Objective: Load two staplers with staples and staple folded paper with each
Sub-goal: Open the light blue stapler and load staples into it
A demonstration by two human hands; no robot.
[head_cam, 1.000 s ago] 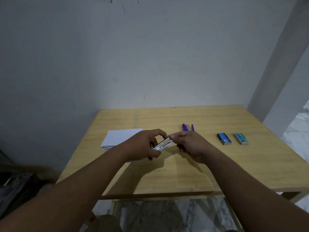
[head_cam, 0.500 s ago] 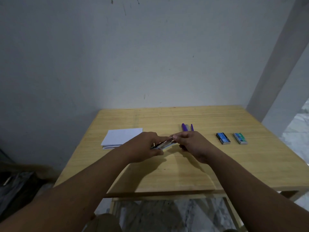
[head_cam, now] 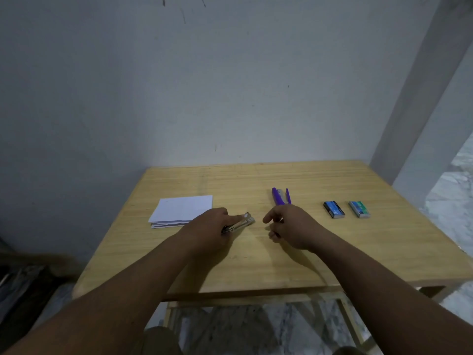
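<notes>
My left hand (head_cam: 207,230) grips a small silver stapler (head_cam: 242,222), closed, its nose pointing right just above the wooden table (head_cam: 281,262). My right hand (head_cam: 289,225) hovers a short way to the right of it, fingers loosely apart and holding nothing. A purple stapler (head_cam: 280,197) lies on the table just beyond my right hand. Folded white paper (head_cam: 183,210) lies to the left, partly behind my left hand. Two staple boxes sit at the right: a dark blue one (head_cam: 334,209) and a teal one (head_cam: 359,209).
The table stands against a pale wall (head_cam: 230,98). A white pillar (head_cam: 419,98) rises at the right behind the table's corner. Marble floor (head_cam: 256,326) shows below the front edge, and dark clutter (head_cam: 23,285) lies on the floor at the left.
My right hand has let go of the silver stapler and drawn off to the right. My left hand has closed the stapler and lowered it toward the table.
</notes>
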